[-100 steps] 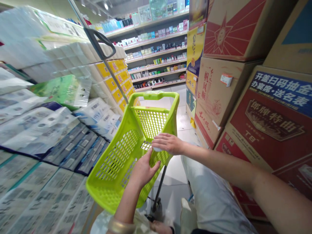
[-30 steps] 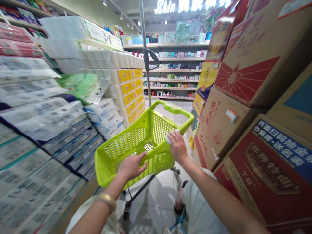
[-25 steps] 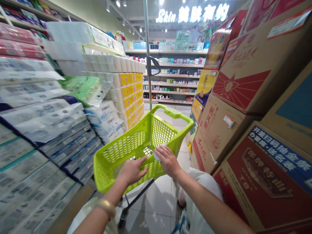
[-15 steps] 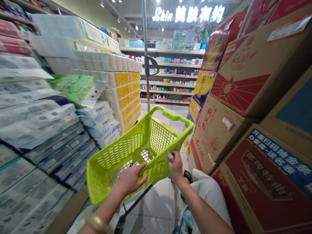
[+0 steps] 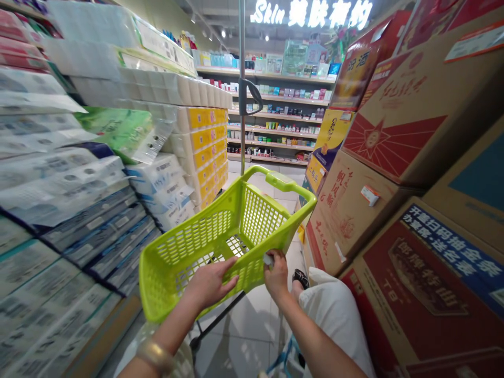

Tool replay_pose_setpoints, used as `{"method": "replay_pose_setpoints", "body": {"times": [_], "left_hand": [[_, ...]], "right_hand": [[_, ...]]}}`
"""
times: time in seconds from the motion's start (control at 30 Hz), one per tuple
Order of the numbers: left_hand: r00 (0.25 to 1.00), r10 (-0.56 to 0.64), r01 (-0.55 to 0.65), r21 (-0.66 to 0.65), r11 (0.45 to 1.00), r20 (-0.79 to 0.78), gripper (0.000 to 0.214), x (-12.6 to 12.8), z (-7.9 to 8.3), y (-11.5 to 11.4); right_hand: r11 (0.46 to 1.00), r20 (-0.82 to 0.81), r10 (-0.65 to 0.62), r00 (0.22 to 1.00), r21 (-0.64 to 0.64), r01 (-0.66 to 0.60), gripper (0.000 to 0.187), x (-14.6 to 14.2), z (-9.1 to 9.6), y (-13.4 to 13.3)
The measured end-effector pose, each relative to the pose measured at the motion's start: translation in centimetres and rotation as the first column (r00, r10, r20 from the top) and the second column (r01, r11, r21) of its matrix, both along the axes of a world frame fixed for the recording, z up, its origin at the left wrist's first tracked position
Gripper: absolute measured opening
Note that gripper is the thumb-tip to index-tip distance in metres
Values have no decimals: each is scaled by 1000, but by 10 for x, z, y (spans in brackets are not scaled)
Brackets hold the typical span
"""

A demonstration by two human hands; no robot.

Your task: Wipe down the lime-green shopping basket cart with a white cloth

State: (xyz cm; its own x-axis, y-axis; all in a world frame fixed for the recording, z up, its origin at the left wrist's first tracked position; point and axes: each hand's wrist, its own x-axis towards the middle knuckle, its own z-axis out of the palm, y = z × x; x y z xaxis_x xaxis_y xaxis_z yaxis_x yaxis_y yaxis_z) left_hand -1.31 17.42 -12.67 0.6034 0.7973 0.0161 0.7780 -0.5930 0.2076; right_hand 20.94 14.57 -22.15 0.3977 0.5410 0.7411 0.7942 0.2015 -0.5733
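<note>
A lime green plastic shopping basket on a wheeled frame stands tilted in front of me in a shop aisle. My left hand grips its near rim, fingers curled over the edge. My right hand is closed on a small white wad, seemingly a cloth or tissue, and presses it against the outside of the basket's right wall near the rim. The basket's long metal pole with a dark handle rises behind it. I see nothing inside the basket.
Stacked packs of tissue and toilet paper fill the left side. Large cardboard cartons are piled on the right, close to my arm. A narrow tiled floor runs ahead to shelves of small products.
My right hand with the white wad has moved from the basket's top rim down and back along the right wall. The left hand kept its grip on the near rim.
</note>
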Motion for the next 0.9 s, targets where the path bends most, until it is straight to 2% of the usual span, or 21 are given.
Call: {"method": "replay_pose_setpoints", "body": {"times": [0.07,0.17,0.27,0.33,0.4,0.47,0.53,0.57,0.7,0.77,0.9], "left_hand": [[1000,-9,9,7,1000,-17,50,-3,1,0],[999,-21,22,16,1000,-31,52,-7,2,2],[999,-32,33,29,999,-36,52,-9,2,3],[999,-46,47,38,998,-28,53,-9,0,5],[998,-59,59,52,997,-11,53,-10,-2,6],[998,-70,70,66,995,-3,53,-11,-4,8],[997,-81,80,81,993,1,52,-13,-6,9],[996,-85,84,90,992,4,52,-13,-6,10],[994,-104,101,127,987,16,50,-13,-6,13],[994,-112,114,137,984,-17,52,-13,-5,16],[986,-114,132,162,978,-120,54,-20,-1,27]], "right_hand": [[992,-30,116,993,-36,-117,32,-8,4,-9],[978,-45,209,977,-1,-209,28,2,30,-21],[989,62,102,993,98,-108,33,30,65,-20],[994,192,54,980,85,-72,41,48,83,-14],[988,389,143,910,-8,-152,47,64,94,-4],[952,565,301,768,-138,-272,50,82,103,5],[926,640,373,671,-206,-318,50,105,112,15],[933,640,356,681,-198,-302,48,117,118,20],[976,547,214,810,-140,-164,35,151,138,41],[980,509,184,841,-159,-118,33,152,143,48],[985,474,100,875,-171,-20,33,133,142,51]]}}
